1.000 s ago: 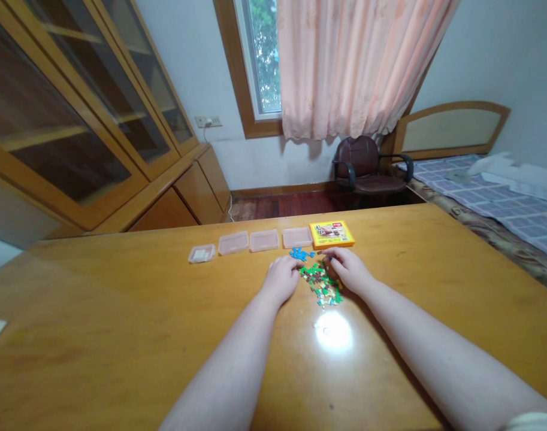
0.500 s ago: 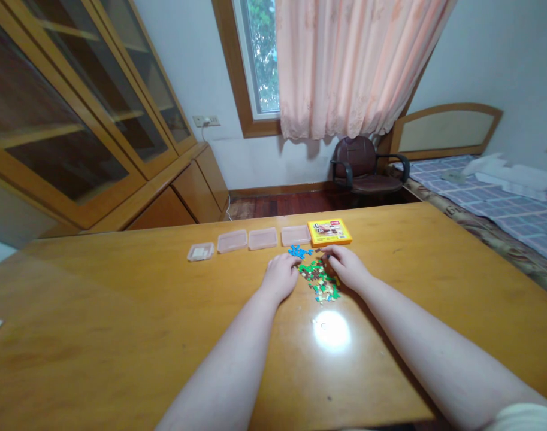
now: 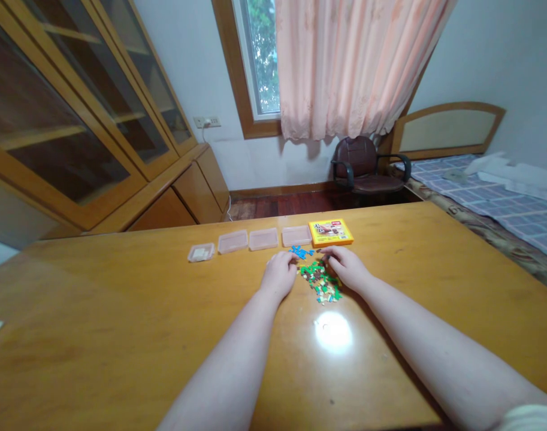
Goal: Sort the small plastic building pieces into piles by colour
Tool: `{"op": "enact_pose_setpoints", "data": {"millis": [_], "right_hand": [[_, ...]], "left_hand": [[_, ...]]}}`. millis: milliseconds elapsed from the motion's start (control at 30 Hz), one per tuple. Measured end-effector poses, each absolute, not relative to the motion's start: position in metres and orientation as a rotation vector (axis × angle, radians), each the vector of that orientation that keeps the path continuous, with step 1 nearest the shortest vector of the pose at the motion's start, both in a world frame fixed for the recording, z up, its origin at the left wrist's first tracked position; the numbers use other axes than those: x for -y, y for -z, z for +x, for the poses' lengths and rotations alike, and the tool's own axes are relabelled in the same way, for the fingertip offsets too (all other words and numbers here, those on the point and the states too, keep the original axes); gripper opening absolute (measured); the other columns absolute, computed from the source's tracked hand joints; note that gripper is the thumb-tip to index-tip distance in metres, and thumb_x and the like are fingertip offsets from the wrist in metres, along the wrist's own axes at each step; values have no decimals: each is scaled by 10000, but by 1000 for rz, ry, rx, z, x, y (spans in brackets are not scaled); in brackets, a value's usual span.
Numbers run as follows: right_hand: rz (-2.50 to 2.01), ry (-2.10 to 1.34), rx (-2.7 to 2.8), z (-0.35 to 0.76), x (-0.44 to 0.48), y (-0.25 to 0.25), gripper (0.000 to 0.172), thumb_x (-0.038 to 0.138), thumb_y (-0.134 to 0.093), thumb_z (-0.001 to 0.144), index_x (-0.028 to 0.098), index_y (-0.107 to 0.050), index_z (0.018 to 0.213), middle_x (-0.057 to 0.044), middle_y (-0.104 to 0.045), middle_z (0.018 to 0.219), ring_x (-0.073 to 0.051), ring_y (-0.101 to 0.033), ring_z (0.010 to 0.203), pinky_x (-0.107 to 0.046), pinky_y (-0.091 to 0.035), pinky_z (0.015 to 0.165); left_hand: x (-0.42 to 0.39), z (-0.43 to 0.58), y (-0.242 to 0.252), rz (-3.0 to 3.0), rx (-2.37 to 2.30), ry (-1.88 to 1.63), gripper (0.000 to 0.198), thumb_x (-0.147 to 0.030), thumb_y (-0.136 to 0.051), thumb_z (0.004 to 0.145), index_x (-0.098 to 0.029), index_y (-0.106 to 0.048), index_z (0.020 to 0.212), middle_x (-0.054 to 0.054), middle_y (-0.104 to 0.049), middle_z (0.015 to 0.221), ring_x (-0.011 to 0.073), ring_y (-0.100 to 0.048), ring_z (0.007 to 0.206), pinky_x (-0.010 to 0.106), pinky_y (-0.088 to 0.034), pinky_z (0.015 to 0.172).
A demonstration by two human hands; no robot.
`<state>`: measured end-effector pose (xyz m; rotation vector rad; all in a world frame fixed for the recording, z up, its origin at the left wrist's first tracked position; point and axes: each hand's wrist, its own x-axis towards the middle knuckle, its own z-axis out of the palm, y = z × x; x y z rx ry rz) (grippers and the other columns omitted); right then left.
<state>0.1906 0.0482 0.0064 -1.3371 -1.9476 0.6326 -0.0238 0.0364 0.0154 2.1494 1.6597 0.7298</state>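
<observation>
Small building blocks lie loose on the wooden table between my two hands. Blue blocks form a group at the far side. Nearer to me spreads a mixed heap of green, brown, yellow and pale blocks. My left hand rests at the heap's left edge, its bent fingertips beside the blue blocks. From the right, my right hand reaches over the heap's edge with the fingers apart and bent. A small brown block lies close to its fingertips. Neither hand visibly holds a block; the undersides of the fingers are hidden.
Beyond the blocks stands a yellow box. To its left runs a row of shallow clear trays; the leftmost small tray contains pale pieces. A brown armchair stands past the table, with a bed on the right.
Both hands stay nearly in place, with only slight finger shifts. The whole view has moved a little; the groups of blocks look much the same.
</observation>
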Motion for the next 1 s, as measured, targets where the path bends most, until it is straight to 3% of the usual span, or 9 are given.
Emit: {"op": "enact_pose_setpoints", "data": {"millis": [167, 300, 667, 1000], "right_hand": [[-1360, -637, 1935, 190, -48, -9, 290, 159, -445, 798, 185, -626, 1024, -56, -672, 986, -202, -606, 933, -349, -463, 854], [-1355, -650, 1918, 189, -48, -7, 290, 151, -445, 794, 195, -628, 1014, -49, -672, 988, -196, -607, 931, -336, -462, 850], [-1285, -791, 1814, 188, -48, -5, 278, 149, -450, 766, 189, -623, 979, -41, -671, 945, -181, -608, 887, -329, -458, 833], [-1183, -1153, 1358, 186, -55, -3, 173, 247, -494, 699, 172, -603, 811, 15, -609, 616, -127, -553, 585, -244, -427, 586]], "left_hand": [[-36, -27, -18, 2123, -1888, -622, 269, -147, -451, 768, -227, -655, 924, 39, -651, 960, 185, -555, 936, 322, -406, 881], [-34, -24, -20, 2183, -1805, -515, 276, -159, -444, 779, -234, -668, 922, 35, -650, 982, 186, -545, 960, 320, -400, 892], [-29, -18, -23, 2394, -1549, -437, 383, -188, -416, 818, -252, -593, 1151, 40, -596, 1100, 199, -492, 1046, 340, -377, 946], [-24, -15, -22, 2444, -1451, -415, 390, -231, -453, 812, -272, -568, 1182, 43, -551, 1140, 212, -457, 1076, 365, -355, 959]]}}
